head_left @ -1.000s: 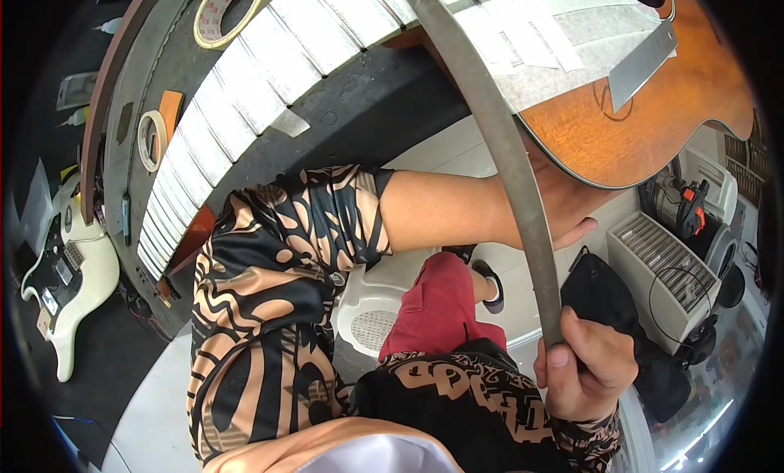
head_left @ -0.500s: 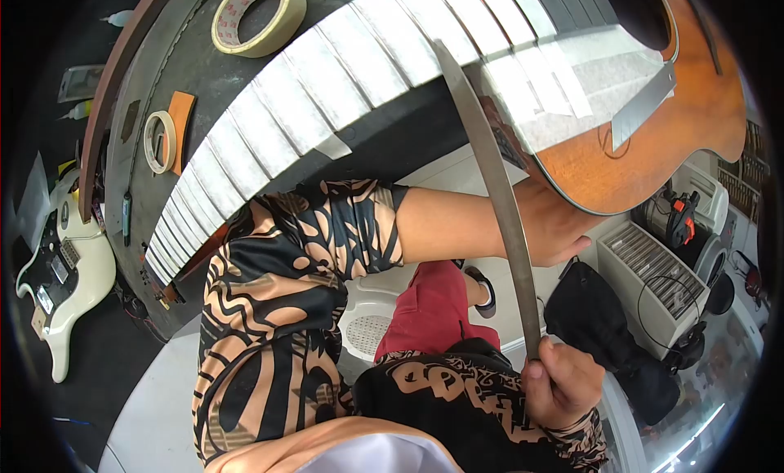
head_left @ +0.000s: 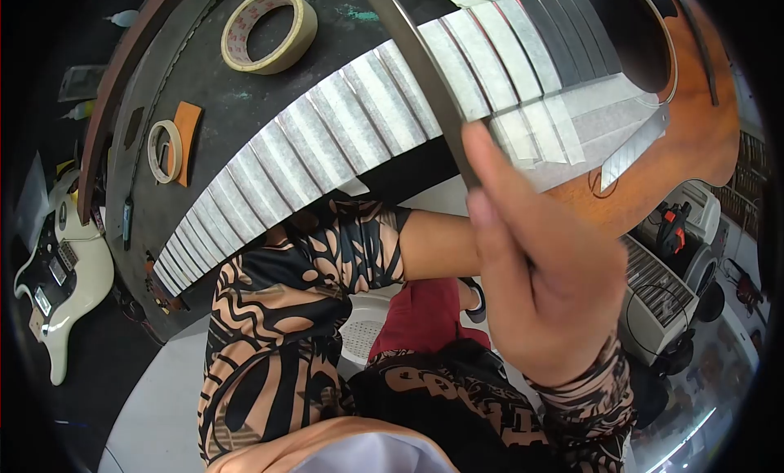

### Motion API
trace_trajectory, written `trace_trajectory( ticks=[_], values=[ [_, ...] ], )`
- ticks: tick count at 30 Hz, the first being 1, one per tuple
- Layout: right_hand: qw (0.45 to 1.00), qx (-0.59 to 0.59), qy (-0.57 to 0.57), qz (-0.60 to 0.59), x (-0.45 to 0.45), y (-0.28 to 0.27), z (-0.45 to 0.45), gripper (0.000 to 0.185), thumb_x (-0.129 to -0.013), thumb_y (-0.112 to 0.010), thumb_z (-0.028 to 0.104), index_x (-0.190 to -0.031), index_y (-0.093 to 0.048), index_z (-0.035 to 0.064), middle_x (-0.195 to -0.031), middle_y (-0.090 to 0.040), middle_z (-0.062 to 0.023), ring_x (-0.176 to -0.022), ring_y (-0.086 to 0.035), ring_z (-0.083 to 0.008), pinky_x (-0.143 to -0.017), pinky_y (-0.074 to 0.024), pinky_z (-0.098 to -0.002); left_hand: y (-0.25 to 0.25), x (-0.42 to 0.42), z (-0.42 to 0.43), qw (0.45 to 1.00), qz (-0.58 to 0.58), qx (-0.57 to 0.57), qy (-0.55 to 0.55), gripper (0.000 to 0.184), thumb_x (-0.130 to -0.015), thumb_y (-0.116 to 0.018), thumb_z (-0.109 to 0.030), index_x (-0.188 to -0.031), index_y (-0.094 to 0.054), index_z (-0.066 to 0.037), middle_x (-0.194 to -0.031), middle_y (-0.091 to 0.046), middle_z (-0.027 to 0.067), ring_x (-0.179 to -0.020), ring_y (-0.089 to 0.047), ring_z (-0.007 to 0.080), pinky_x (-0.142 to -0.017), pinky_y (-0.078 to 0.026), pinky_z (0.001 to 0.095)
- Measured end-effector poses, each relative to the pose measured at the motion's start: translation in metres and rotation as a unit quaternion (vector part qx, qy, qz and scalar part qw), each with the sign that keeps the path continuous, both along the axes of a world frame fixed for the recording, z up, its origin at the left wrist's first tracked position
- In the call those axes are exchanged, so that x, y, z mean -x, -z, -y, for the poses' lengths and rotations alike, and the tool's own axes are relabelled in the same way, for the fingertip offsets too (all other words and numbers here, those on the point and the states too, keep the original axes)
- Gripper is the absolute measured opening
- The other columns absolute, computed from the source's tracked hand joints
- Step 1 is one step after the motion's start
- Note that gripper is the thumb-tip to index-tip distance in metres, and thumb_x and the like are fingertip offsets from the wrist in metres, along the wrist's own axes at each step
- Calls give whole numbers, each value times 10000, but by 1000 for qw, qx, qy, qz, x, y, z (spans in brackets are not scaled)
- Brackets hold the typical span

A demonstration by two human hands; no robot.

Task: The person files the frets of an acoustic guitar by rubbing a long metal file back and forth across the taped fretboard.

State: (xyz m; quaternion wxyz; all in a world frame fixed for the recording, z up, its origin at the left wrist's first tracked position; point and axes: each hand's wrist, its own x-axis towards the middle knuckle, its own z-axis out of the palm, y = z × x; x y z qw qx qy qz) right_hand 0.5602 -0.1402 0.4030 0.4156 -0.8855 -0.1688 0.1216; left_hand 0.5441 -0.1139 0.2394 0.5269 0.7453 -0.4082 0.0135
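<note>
- Steel-grey flat file [head_left: 442, 91], pinched near its end between thumb and forefinger of right hand [head_left: 551, 285], lying across taped guitar neck [head_left: 327, 138]; probably stiff, fairly weighty, best held by both ends.
- Left hand hidden, state impossible to tell.
- Alongside, dark bench [head_left: 245, 110] with masking-tape rolls [head_left: 305, 34].
- Farther off, white electric guitar [head_left: 87, 269].

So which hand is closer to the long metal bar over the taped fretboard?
Right. The right hand has its fingers on the near end of the long metal bar; the left hand looks hidden behind the right, only the left forearm showing.
</note>
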Motion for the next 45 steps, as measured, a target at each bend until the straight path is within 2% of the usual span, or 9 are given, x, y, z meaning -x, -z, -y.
trace_trajectory(
  ticks=[11,18,21,24,26,30,36,38,45],
  values=[
    [1000,-1,4,4,110,9,76,466,-718,-696,-72,-1171,-640,19,-765,-638,-120,-591,-629,-230,-516,-505,-307,0,2,8,999,27,-12,-14,270,-903,-566,-248,-1016,-562,-2,-1069,-567,176,-1037,-568,341,-893,-463,417],
    [997,65,-29,32,-30,-10,-15,328,-902,-574,15,-1225,-629,35,-666,-611,-90,-521,-558,-120,-496,-437,-265,0,1,4,1000,-21,-10,13,398,-888,-563,-253,-1180,-491,7,-1241,-485,215,-1187,-474,380,-1018,-375,468],
    [991,-64,85,-77,-28,-12,-7,323,-938,-539,58,-1251,-606,17,-645,-613,-62,-482,-515,-69,-440,-379,-224,0,-1,8,1000,-16,-4,11,458,-869,-579,-237,-1237,-455,5,-1295,-447,225,-1225,-436,405,-1043,-346,486],
    [993,-100,62,-9,8,-10,52,340,-923,-564,70,-1247,-592,-29,-604,-593,-47,-437,-484,-59,-414,-359,-199,0,-4,5,1000,-1,-2,7,528,-850,-596,-222,-1294,-419,3,-1349,-410,235,-1263,-398,430,-1068,-317,504],
    [997,1,82,-12,43,-23,80,374,-736,-717,-27,-1108,-680,-23,-691,-654,-106,-532,-622,-168,-567,-491,-236,-2,-5,3,1000,-2,2,7,578,-837,-607,-211,-1331,-395,2,-1386,-385,241,-1288,-373,447,-1085,-298,516],
    [991,84,-20,100,85,-19,106,410,-690,-737,-35,-1090,-658,10,-683,-634,-78,-527,-610,-193,-493,-481,-286,0,-5,7,1000,-17,7,12,658,-818,-623,-195,-1388,-359,0,-1440,-347,251,-1326,-335,472,-1110,-269,534],
    [993,89,-31,72,110,-10,109,477,-686,-737,-36,-1139,-631,74,-705,-625,-56,-526,-587,-194,-463,-443,-288,-3,-10,11,991,88,85,-44,716,-842,-585,-172,-1481,-270,-254,-1449,-376,169,-1342,-362,391,-1098,-305,519],
    [990,109,-26,88,110,-8,107,478,-692,-735,-36,-1141,-635,91,-705,-620,-53,-514,-571,-195,-459,-433,-300,-10,-9,12,995,-53,84,11,723,-867,-548,-188,-1493,-215,-333,-1457,-381,139,-1340,-383,352,-1089,-323,534],
    [983,148,-16,105,127,-4,107,505,-711,-709,-47,-1187,-614,89,-719,-614,-83,-534,-575,-228,-469,-429,-315,-4,-5,13,999,-32,4,3,655,-898,-510,-221,-1490,-243,-302,-1471,-372,141,-1353,-375,317,-1110,-327,468]
  ],
)
